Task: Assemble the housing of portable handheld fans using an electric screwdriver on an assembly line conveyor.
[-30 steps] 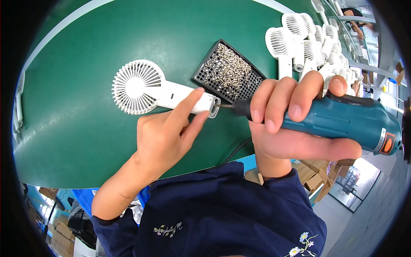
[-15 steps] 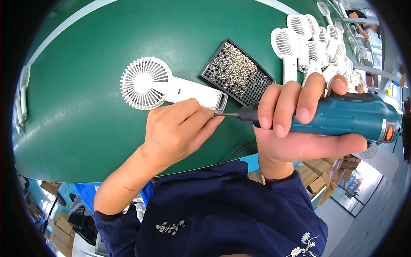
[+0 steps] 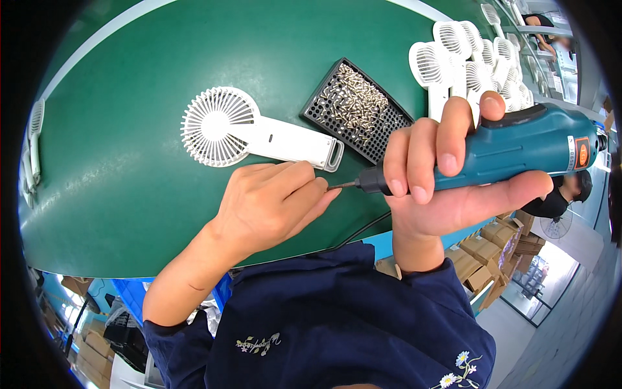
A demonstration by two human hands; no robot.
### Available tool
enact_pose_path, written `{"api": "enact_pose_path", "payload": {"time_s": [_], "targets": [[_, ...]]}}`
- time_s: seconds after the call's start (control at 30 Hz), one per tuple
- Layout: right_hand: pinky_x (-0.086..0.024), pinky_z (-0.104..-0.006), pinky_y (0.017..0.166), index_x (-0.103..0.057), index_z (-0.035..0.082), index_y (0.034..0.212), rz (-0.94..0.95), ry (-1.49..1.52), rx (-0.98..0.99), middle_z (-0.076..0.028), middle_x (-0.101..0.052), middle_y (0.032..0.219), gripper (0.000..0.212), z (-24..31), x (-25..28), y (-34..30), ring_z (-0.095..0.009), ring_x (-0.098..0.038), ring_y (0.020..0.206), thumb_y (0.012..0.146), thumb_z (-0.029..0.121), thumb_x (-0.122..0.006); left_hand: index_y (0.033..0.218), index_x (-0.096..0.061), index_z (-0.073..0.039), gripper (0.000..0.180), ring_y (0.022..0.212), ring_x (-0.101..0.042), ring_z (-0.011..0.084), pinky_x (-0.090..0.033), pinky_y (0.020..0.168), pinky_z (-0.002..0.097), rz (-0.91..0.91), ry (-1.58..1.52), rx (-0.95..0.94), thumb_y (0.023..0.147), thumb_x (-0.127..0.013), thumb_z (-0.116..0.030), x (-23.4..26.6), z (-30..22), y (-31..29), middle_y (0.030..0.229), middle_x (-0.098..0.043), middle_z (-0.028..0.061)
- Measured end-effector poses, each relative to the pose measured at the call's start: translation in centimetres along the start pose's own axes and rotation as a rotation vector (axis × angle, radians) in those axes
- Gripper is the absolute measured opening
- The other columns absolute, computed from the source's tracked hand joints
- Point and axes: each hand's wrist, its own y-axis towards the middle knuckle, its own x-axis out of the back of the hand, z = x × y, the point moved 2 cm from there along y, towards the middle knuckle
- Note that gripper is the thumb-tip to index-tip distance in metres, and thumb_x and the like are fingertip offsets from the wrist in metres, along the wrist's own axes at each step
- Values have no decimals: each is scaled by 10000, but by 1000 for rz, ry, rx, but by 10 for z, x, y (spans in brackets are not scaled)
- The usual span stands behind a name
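My right hand (image 3: 447, 175) is wrapped round a teal electric screwdriver (image 3: 505, 152), its thin bit pointing left. At the bit's tip, the fingers of my left hand (image 3: 269, 201) are pinched together; whatever they hold is hidden, too small to name. Just beyond my left hand, a white handheld fan (image 3: 285, 141) lies flat on the green table, its round ribbed head to the left and a loop at the handle's end. A black perforated tray (image 3: 317, 104) of small silvery screws (image 3: 355, 104) rests right of the fan.
Several white fans (image 3: 431, 65) are grouped at the far right of the green table (image 3: 142, 214), and more white fans (image 3: 35, 139) lie at its left edge. A dark cable (image 3: 363, 228) runs over the near edge. Cardboard boxes (image 3: 479, 256) and a person (image 3: 551, 201) are off to the right.
Both hands have shifted slightly nearer to me, away from the fan handle. The screwdriver has tilted, its rear end rising. The fan and the screw tray stay put.
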Motion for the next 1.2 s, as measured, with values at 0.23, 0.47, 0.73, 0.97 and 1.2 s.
{"api": "enact_pose_path", "payload": {"time_s": [0.23, 0.47, 0.73, 0.97, 1.2], "targets": [[-432, -298, 436, -404, 115, 1312, -26, 49, -30, -23, -502, 805, 832, -4, -2, 0, -122, -487, 484, 830, 793, -432, 749, -655, -60, 152, 476, -493, 165, -376, 426, 314, 14, -25, -24, 684, -790, -91, 1, 2, 0, 622, -471, 16], [-471, -320, 457, -413, 129, 1320, 175, 103, -104, -52, -534, 834, 795, -2, 3, 0, -160, -530, 515, 815, 724, -567, 817, -638, -65, 217, 521, -517, 145, -413, 445, 304, 111, -20, -51, 712, -791, -177, 3, -2, 1, 672, -451, 8], [-476, -376, 548, -406, 155, 1357, 154, -329, 144, -74, -536, 882, 808, 6, -15, -13, -215, -558, 590, 798, 700, -610, 1108, -680, -55, 463, 611, -525, 163, -425, 499, 303, 43, 225, 175, 665, -801, -112, 6, -1, 1, 783, -515, 17], [-472, -383, 555, -402, 149, 1361, 170, -326, 134, -83, -528, 881, 837, -4, -14, -14, -223, -557, 596, 779, 708, -624, 1102, -662, -40, 410, 629, -530, 158, -436, 507, 296, 4, 257, 135, 705, -753, -89, 4, 1, 1, 768, -479, 20], [-481, -307, 589, -394, -22, 1203, 140, -235, 286, -167, -559, 873, 884, -21, -18, -15, -195, -549, 665, 704, 607, -764, 1081, -652, -26, 361, 638, -530, 130, -445, 500, 278, 22, 259, 122, 736, -720, -108, 4, 1, 0, 773, -447, 15]]}}
